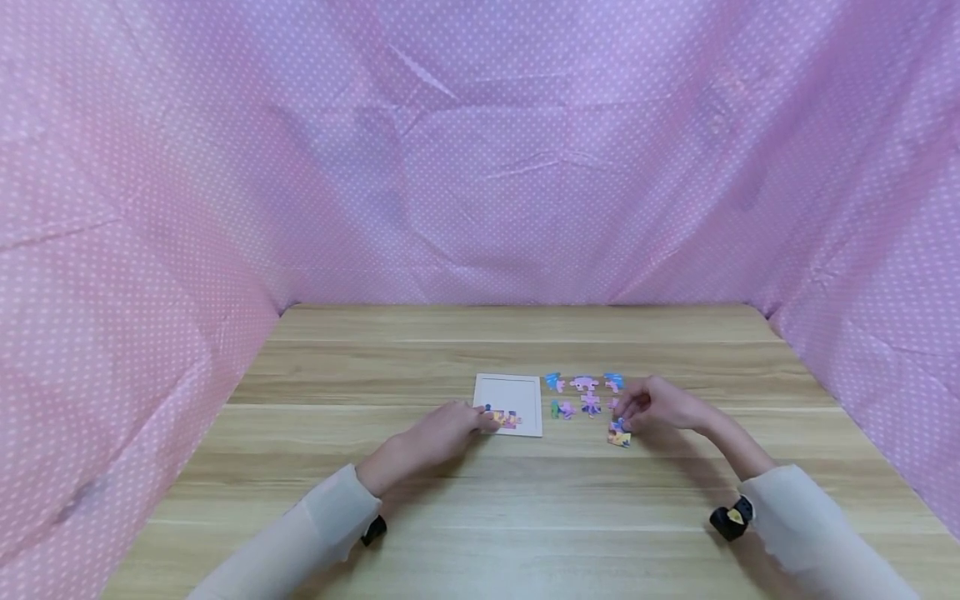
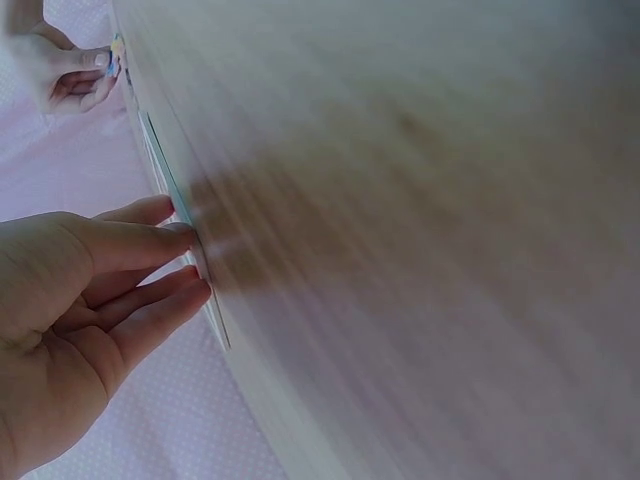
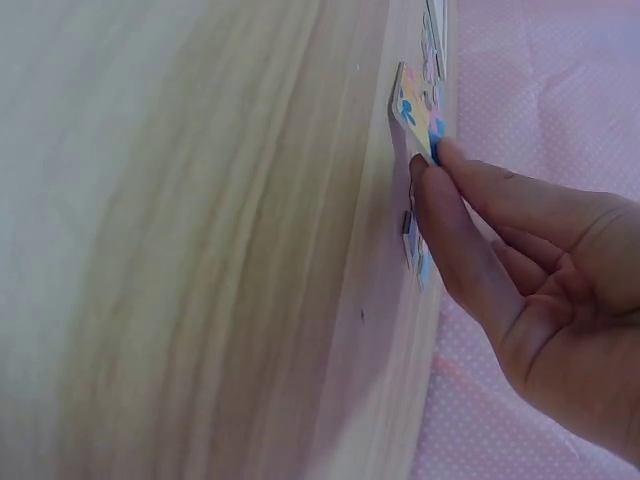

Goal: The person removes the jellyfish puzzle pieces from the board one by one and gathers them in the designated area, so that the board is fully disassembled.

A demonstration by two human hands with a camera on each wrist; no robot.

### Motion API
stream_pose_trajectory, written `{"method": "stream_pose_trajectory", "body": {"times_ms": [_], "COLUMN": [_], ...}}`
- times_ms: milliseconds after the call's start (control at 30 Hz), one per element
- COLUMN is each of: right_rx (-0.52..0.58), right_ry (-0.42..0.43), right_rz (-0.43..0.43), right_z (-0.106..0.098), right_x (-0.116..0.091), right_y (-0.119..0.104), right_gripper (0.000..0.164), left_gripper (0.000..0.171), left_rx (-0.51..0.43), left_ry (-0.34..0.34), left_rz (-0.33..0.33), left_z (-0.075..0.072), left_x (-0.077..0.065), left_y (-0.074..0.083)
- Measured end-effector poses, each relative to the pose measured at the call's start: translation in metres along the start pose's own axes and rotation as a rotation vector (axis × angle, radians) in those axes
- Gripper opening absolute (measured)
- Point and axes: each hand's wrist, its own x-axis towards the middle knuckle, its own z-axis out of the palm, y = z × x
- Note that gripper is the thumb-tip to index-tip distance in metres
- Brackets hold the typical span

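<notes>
A white square puzzle tray (image 1: 527, 392) lies on the table, with joined yellow and pink jigsaw pieces (image 1: 510, 420) along its near side. My left hand (image 1: 453, 427) rests its fingertips on the tray's near left part; the left wrist view shows the fairly straight fingers (image 2: 160, 310) at the tray's edge. To the right, my right hand (image 1: 660, 403) pinches a yellow and blue jigsaw piece (image 3: 413, 108) between thumb and forefinger. That piece is tilted and lifted off the wood in the right wrist view. Its grasped corner is hidden by the fingertips.
Between tray and right hand lie several loose jigsaw pieces, among them a pink one (image 1: 583, 383), a purple one (image 1: 591, 405) and a blue one (image 1: 553, 381). The wooden table (image 1: 480, 508) meets a pink dotted cloth (image 1: 480, 208) at its back and sides.
</notes>
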Motion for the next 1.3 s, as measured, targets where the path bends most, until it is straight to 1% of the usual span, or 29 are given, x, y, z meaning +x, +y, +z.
{"method": "stream_pose_trajectory", "body": {"times_ms": [200,300,433,533,700,933,1133,1300], "right_rx": [-0.112,-0.139,-0.156,-0.164,-0.152,-0.058,-0.008,-0.005], "right_ry": [0.025,0.028,0.027,0.029,0.048,0.058,0.051,0.069], "right_rz": [-0.055,-0.069,-0.07,-0.048,0.0,0.039,0.032,0.02], "right_z": [0.002,0.003,0.003,0.002,-0.001,0.0,0.009,0.015], "right_x": [-0.001,-0.001,0.0,0.0,0.002,0.007,0.017,0.026], "right_y": [-0.002,-0.001,0.0,0.001,0.0,-0.005,-0.013,-0.018], "right_gripper": [0.012,0.011,0.011,0.011,0.013,0.02,0.023,0.023], "left_gripper": [0.024,0.024,0.025,0.026,0.026,0.026,0.025,0.026], "left_rx": [0.006,0.005,0.01,0.011,0.012,0.039,0.049,0.042], "left_ry": [0.006,-0.002,-0.006,-0.002,0.0,0.002,0.003,0.003], "left_rz": [0.014,0.013,0.007,0.008,0.011,0.009,0.006,-0.004], "left_z": [0.001,0.001,0.0,0.0,0.001,0.001,0.001,0.0], "left_x": [0.0,0.001,0.0,0.0,0.001,0.002,0.001,0.001], "left_y": [-0.002,-0.002,-0.001,-0.001,-0.002,-0.001,0.0,0.001]}}
